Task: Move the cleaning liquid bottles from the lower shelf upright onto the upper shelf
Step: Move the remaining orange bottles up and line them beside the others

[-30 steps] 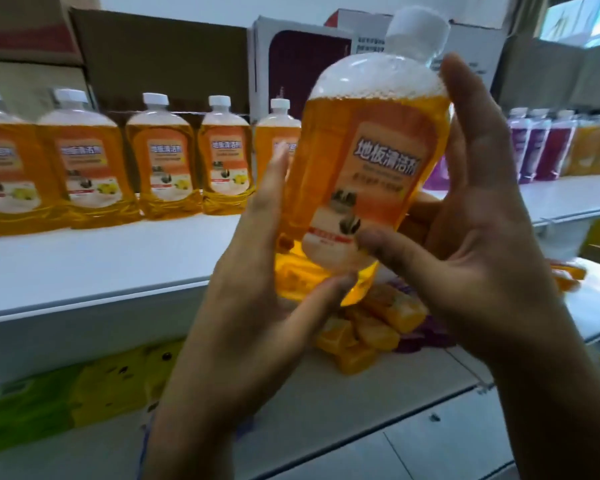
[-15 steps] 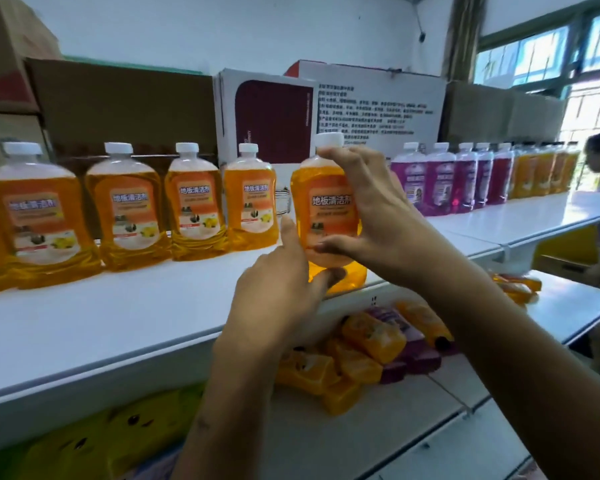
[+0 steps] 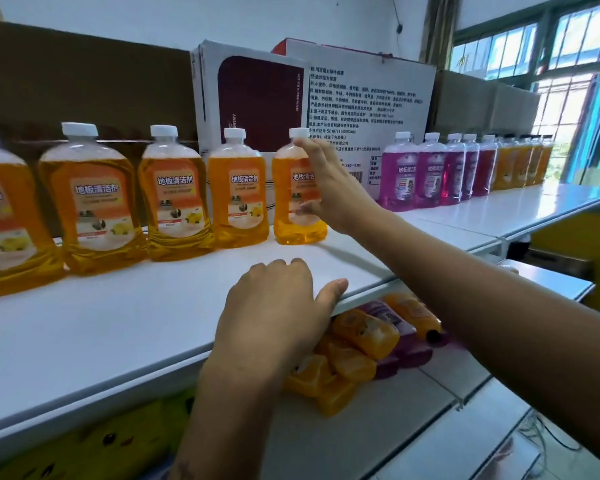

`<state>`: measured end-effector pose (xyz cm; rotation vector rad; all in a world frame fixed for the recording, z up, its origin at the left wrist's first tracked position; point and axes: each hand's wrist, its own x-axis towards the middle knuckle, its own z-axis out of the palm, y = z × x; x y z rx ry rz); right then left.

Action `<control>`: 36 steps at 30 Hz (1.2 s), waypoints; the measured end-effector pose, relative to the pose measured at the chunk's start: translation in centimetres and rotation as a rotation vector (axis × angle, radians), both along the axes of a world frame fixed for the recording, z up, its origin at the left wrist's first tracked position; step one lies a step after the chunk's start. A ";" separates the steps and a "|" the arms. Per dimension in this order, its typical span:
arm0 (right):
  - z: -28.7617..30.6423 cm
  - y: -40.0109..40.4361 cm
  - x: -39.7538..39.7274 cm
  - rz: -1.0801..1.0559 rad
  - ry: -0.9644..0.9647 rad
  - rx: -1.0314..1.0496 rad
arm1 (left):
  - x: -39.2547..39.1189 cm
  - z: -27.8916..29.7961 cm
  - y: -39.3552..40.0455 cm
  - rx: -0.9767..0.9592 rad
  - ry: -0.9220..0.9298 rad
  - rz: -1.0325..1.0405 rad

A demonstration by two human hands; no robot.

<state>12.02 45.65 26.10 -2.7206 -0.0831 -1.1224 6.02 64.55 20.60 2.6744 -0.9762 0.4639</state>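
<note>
An orange cleaning liquid bottle (image 3: 290,220) with a white cap stands upright on the white upper shelf (image 3: 118,323), at the right end of a row of several like bottles (image 3: 174,192). My right hand (image 3: 329,188) holds its right side, thumb on the label and fingers up by the neck. My left hand (image 3: 274,313) rests on the upper shelf's front edge and holds nothing. On the lower shelf (image 3: 378,427), several orange bottles (image 3: 364,332) and purple bottles (image 3: 409,351) lie in a heap, partly hidden by my left hand.
Upright purple bottles (image 3: 402,174) and more orange ones stand further right on the upper shelf. Cardboard boxes (image 3: 257,98) line the wall behind the rows. Yellow-green packs (image 3: 101,441) lie at the lower left. Windows are at the far right.
Both hands carried the orange bottle from in front of me to the upper shelf and stood it beside the row. My left hand let go and dropped to the shelf edge.
</note>
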 end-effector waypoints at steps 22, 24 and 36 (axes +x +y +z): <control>-11.2 4.6 -17.3 0.303 -0.598 0.844 | -5.2 -3.7 0.6 -1.040 -0.231 -0.459; -16.2 5.5 -19.4 0.234 -0.653 1.003 | -6.5 -7.5 0.7 -1.123 -0.189 -0.543; -30.6 1.8 -16.9 -0.104 0.256 1.061 | 0.3 -25.2 1.1 -1.118 0.818 0.177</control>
